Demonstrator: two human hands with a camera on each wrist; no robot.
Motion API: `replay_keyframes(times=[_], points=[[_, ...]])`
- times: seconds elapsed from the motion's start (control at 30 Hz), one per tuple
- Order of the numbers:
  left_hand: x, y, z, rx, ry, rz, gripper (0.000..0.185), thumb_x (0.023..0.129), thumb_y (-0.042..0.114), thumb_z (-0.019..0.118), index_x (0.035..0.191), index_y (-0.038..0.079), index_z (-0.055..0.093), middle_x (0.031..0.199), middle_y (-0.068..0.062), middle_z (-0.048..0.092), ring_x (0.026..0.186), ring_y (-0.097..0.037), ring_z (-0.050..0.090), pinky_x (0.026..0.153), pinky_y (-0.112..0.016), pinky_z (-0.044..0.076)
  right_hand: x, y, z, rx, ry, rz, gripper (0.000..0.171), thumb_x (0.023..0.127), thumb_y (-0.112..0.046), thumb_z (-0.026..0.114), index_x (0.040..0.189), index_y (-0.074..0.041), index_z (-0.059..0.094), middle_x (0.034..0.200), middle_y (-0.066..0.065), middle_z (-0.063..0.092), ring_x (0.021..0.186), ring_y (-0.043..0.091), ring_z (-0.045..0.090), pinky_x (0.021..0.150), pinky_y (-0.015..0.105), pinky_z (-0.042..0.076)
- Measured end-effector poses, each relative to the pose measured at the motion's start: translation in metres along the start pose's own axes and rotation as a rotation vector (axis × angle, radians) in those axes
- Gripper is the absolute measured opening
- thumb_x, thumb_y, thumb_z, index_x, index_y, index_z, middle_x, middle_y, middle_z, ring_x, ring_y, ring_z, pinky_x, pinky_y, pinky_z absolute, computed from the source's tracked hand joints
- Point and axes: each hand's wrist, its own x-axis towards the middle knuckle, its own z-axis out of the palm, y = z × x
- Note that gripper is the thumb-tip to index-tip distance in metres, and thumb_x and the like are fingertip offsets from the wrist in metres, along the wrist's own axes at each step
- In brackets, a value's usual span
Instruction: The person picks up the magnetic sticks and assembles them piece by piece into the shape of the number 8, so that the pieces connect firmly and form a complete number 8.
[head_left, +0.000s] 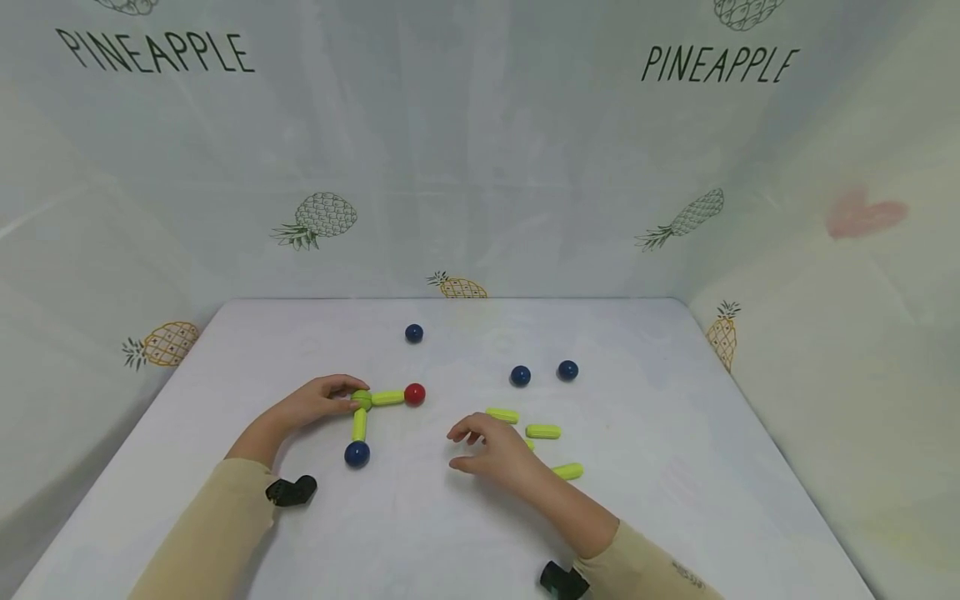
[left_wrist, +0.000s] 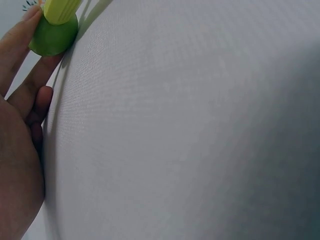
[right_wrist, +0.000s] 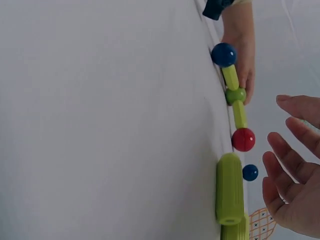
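An L-shaped piece lies on the white table [head_left: 675,500]. Its green ball [head_left: 362,399] joins one yellow-green stick [head_left: 387,397] ending in a red ball [head_left: 415,394] and another stick [head_left: 359,425] ending in a blue ball [head_left: 357,454]. My left hand [head_left: 347,398] pinches the green ball [left_wrist: 54,36] between its fingertips [left_wrist: 42,75]. My right hand [head_left: 468,450] hovers just above the table with relaxed fingers, holding nothing. Three loose sticks [head_left: 543,431] lie beside it, and one stick [right_wrist: 230,187] shows close by in the right wrist view, near the open fingers [right_wrist: 287,165].
Three loose blue balls sit further back: one [head_left: 414,333] at centre and two [head_left: 521,376] [head_left: 567,370] to the right. Pale curtains printed with pineapples [head_left: 322,217] wall the table at the back and sides. A black camera mount [head_left: 291,490] sits on each wrist.
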Motion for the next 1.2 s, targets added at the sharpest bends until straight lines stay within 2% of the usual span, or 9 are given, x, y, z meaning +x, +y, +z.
replay_keyframes(times=[0.23, 0.57, 0.93, 1.2], points=[[0.000, 0.000, 0.000, 0.007, 0.006, -0.008, 0.037, 0.078, 0.043, 0.065, 0.111, 0.027, 0.060, 0.123, -0.002, 0.050, 0.118, -0.027, 0.040, 0.098, -0.050, 0.028, -0.005, 0.010, -0.006, -0.062, -0.005, 0.007, 0.031, 0.073, -0.020, 0.075, 0.101, -0.017, 0.063, 0.097, -0.005, 0.060, 0.091, 0.016, 0.052, 0.074, 0.025, 0.045], [-0.001, 0.003, 0.001, 0.016, 0.004, -0.002, 0.039, 0.079, 0.043, 0.065, 0.112, 0.024, 0.060, 0.124, -0.004, 0.050, 0.119, -0.029, 0.039, 0.098, -0.050, 0.028, -0.009, 0.024, -0.009, -0.165, 0.020, -0.046, 0.028, 0.071, -0.019, 0.076, 0.096, -0.016, 0.064, 0.093, -0.008, 0.060, 0.086, 0.014, 0.052, 0.076, 0.027, 0.044], [-0.004, 0.006, -0.002, -0.001, -0.002, 0.005, 0.037, 0.080, 0.039, 0.065, 0.112, 0.022, 0.060, 0.123, -0.005, 0.051, 0.118, -0.029, 0.039, 0.098, -0.051, 0.028, -0.010, 0.035, -0.010, -0.285, 0.020, -0.104, 0.026, 0.069, -0.019, 0.078, 0.091, -0.021, 0.065, 0.087, -0.015, 0.057, 0.085, 0.008, 0.050, 0.078, 0.027, 0.043], [-0.003, 0.005, 0.000, -0.012, 0.002, -0.015, 0.036, 0.078, 0.042, 0.066, 0.110, 0.026, 0.061, 0.123, -0.002, 0.050, 0.119, -0.027, 0.039, 0.098, -0.050, 0.027, -0.009, 0.036, -0.009, -0.362, 0.024, -0.112, 0.027, 0.066, -0.015, 0.079, 0.088, -0.023, 0.066, 0.084, -0.018, 0.056, 0.086, 0.007, 0.048, 0.083, 0.029, 0.040]])
